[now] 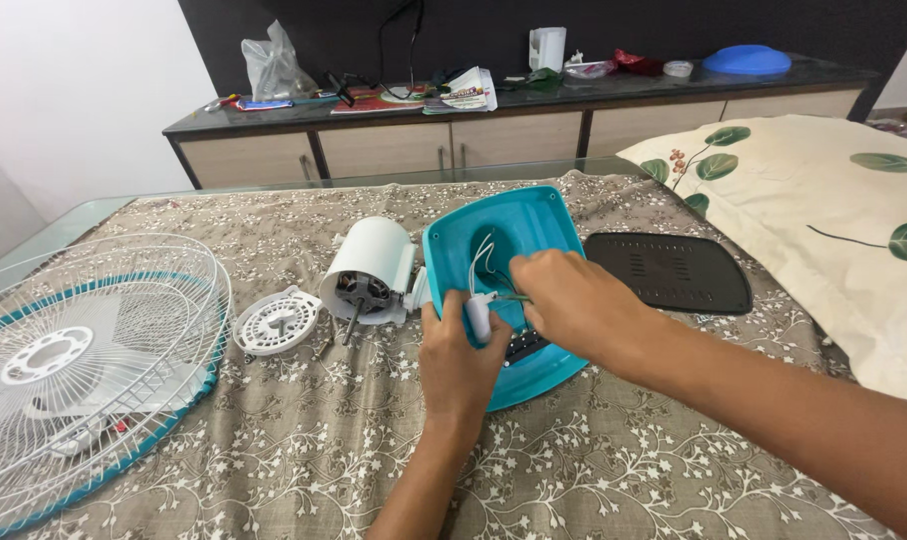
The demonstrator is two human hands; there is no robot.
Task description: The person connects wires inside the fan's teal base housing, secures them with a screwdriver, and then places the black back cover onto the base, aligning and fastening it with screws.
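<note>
Seen from above, a person's two bare hands work on a taken-apart table fan laid out on a table covered with a brown floral cloth (594,470). The left hand (461,360) is closed around a small white cylindrical part (479,318), possibly a capacitor, with white wires (482,262) running from it into a teal plastic fan base shell (504,235). The shell is tilted up on its edge, its hollow side facing the camera. The right hand (571,300) is closed in a pinch just beside the white part, holding what looks like a thin green-tipped wire or tool; the view is too small to be sure.

Just left of the shell lies the white fan motor housing (372,268), shaft pointing toward the camera. Beside it rests a round white vented cap (277,322). Far left lies the wire fan guard (84,370) with a teal rim. To the right of the shell sits a black vented base plate (669,270), and beyond it a cream leaf-print pillow (834,220).
</note>
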